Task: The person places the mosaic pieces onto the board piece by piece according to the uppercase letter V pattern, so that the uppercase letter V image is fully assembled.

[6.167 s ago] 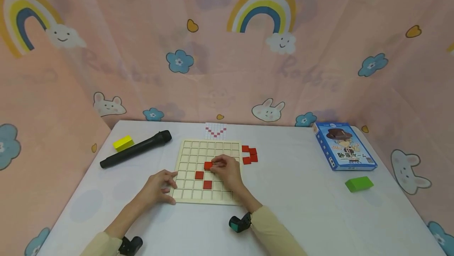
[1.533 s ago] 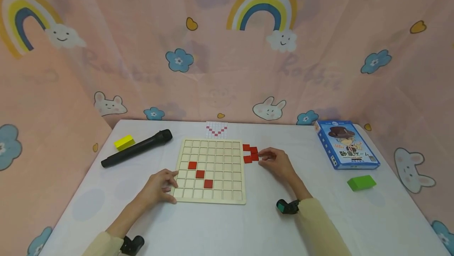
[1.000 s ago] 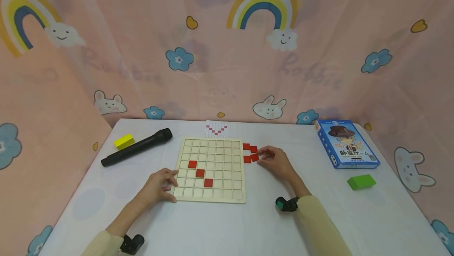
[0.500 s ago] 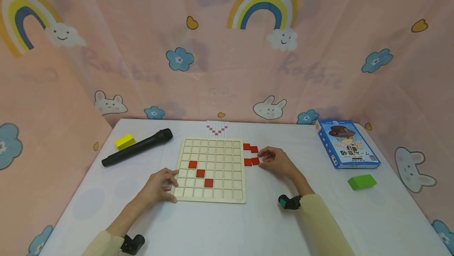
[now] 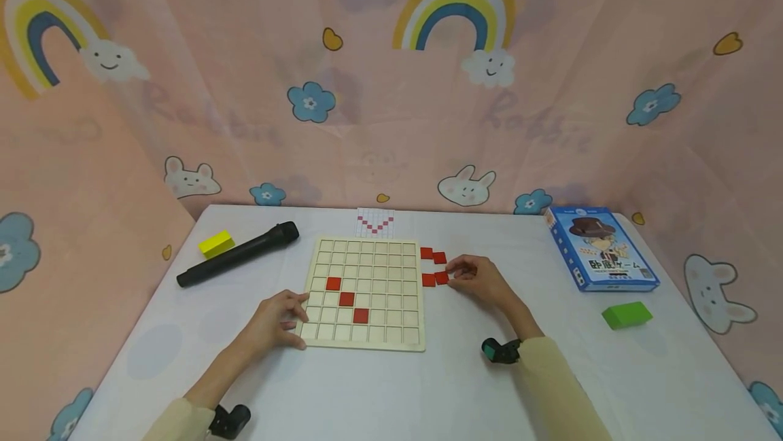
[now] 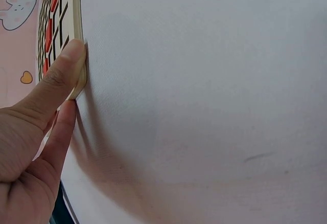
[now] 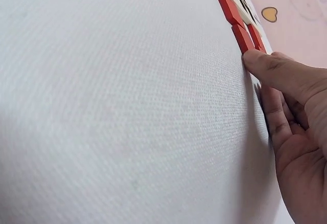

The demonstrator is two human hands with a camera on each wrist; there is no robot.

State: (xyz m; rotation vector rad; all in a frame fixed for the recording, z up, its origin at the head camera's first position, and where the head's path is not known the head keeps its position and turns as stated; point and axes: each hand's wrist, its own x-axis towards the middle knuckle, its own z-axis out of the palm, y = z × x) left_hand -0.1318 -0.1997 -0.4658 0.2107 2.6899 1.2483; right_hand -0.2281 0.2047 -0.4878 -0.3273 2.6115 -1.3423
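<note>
Diagonally — three red tiles point(image 5: 346, 299) inside the board point(image 5: 394, 301).

The pale cream square gridded board point(image 5: 391, 285) looks like smooth matt wood, and the flat red square tiles point(image 7: 230, 8) are smooth with a faint sheen. The white cloth-covered surface point(image 7: 112, 91) shows a fine matt weave. The pink patterned backdrop point(image 5: 391, 128) is matt creased cloth, the blue rectangular box point(image 5: 602, 251) smooth printed card, the long black microphone point(image 5: 237, 255) plastic-looking and matt

blue box point(image 5: 602, 249), title “卧底ゲーム” point(image 5: 612, 266)
</note>
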